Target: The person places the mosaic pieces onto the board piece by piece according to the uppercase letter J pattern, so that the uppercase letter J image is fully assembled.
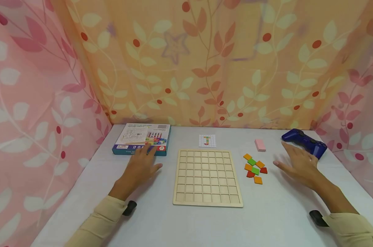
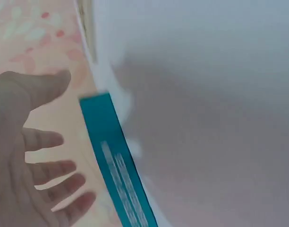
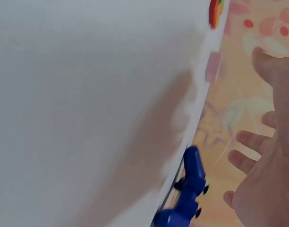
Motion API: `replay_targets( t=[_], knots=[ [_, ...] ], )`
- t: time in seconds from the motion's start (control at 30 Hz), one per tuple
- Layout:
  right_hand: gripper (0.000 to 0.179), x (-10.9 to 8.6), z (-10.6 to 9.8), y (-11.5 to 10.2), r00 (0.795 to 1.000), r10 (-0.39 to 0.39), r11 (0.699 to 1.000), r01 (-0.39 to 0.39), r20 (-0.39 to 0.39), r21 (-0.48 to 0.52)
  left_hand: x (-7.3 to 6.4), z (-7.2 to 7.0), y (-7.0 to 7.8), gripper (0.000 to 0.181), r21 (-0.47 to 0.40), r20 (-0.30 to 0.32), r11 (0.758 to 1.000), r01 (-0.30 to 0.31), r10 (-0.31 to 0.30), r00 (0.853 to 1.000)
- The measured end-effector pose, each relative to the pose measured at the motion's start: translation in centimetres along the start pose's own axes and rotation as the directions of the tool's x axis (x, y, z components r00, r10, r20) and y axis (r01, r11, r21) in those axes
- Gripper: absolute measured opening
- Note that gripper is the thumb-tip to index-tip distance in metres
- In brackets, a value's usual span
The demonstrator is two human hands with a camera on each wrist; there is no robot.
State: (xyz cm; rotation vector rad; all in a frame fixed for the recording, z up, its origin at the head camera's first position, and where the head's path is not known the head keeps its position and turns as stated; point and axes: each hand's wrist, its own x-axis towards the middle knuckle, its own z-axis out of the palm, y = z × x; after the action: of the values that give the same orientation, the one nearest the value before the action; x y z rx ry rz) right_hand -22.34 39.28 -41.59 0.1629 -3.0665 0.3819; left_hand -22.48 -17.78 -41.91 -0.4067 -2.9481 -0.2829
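My left hand (image 1: pixel 140 166) hovers at the front edge of a flat teal-sided box (image 1: pixel 140 139), fingers spread and holding nothing. In the left wrist view the box's teal side (image 2: pixel 116 161) shows beyond the fingers. On the right, my right hand (image 1: pixel 299 166) is in the air close to a blue game controller (image 1: pixel 305 142), its fingers extended and nothing in them. The right wrist view also shows the controller (image 3: pixel 184 194), apart from the fingers. Between the hands lies a wooden grid board (image 1: pixel 207 178) with bare square cells.
Right of the board is a loose group of orange, green and red tiles (image 1: pixel 255 170). A pink block (image 1: pixel 260 145) lies behind them. Behind the board sits a small gridded card (image 1: pixel 207 140) with a coloured pattern. Patterned curtains (image 1: pixel 211 61) close off the back and sides.
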Motion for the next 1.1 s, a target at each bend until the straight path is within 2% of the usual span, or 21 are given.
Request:
replay_targets(
  t=[0.1,0.2,0.3,0.33,0.43,0.6,0.67,0.9,1.1],
  knots=[
    [0.094,0.6,0.3,-1.8,1.000,-0.001,1.000,0.000,0.027,0.015,0.1,0.1,1.6,0.071,-0.157,0.045,0.988,0.015,-0.008,0.999],
    [0.082,1.3,0.6,-3.4,0.998,-0.031,0.998,0.027,0.051,0.064,0.1,0.3,3.3,0.065,-0.362,0.128,0.929,0.079,-0.034,0.991],
    [0.072,2.1,1.0,-4.6,0.996,-0.059,0.989,0.050,0.067,0.138,0.2,0.4,4.8,0.062,-0.477,0.194,0.868,0.137,-0.048,0.980],
    [0.069,2.5,1.2,-4.9,0.995,-0.070,0.986,0.058,0.069,0.154,0.2,0.5,5.1,0.062,-0.492,0.210,0.857,0.151,-0.051,0.976],
    [0.063,3.5,1.7,-5.9,0.993,-0.080,0.982,0.064,0.081,0.180,0.5,0.9,5.8,0.061,-0.504,0.230,0.847,0.169,-0.057,0.971],
    [0.058,5.0,2.5,-7.0,0.991,-0.075,0.987,0.057,0.114,0.151,1.0,1.9,6.0,0.030,-0.503,0.195,0.858,0.106,-0.007,0.981],
    [0.057,5.5,2.7,-7.2,0.990,-0.060,0.990,0.042,0.129,0.138,1.1,2.1,5.9,0.023,-0.508,0.186,0.858,0.082,0.016,0.982],
    [0.050,6.2,3.1,-7.9,0.991,-0.042,0.992,0.025,0.130,0.126,1.0,2.1,6.0,0.040,-0.549,0.238,0.823,0.145,-0.013,0.971],
    [0.045,6.2,3.5,-8.2,0.991,-0.050,0.987,0.031,0.121,0.156,1.0,2.1,6.0,0.033,-0.574,0.248,0.800,0.175,-0.033,0.968]
  ],
)
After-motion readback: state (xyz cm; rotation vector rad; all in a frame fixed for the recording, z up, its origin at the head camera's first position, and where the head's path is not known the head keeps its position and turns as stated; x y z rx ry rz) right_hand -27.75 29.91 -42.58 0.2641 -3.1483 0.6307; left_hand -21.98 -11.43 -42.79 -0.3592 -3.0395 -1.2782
